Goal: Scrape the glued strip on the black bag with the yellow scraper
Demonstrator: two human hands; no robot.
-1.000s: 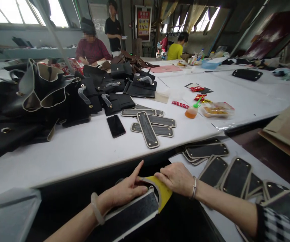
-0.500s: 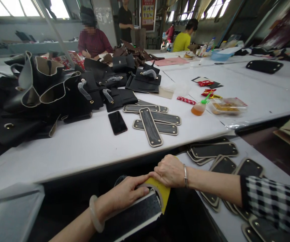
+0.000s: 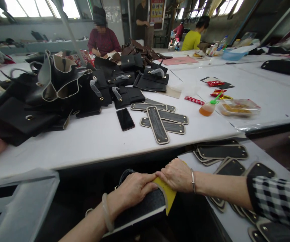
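Both hands close in on the bent yellow piece

We have the work low in front of us, over the dark gap on the near side of the white table [image 3: 92, 148]. Our left hand [image 3: 132, 190] is clasped over the upper edge of a black piece [image 3: 147, 208], thumb to the near face and fingers set narrow; just where the tips press behind it, we cannot tell. Our right hand [image 3: 177, 175] is curled tight on a yellow piece [image 3: 170, 192], which bows in a curve at the right end of the black piece. The two hands meet, or very nearly, above that curve.

To do this well, we judge that the left hand should mainly steady the black piece so it cannot turn, while the right governs the bend. An even pull along the curved edge seems best, since pinching one spot could crease it. The lower corner of the yellow piece sits free of our fingers and could drift out of line, so we should watch it.

Beside our right forearm, edged strips [image 3: 223, 152] lie overlapping beneath the checked sleeve [image 3: 278, 198]; a low elbow might drag them, so we had better hold it up
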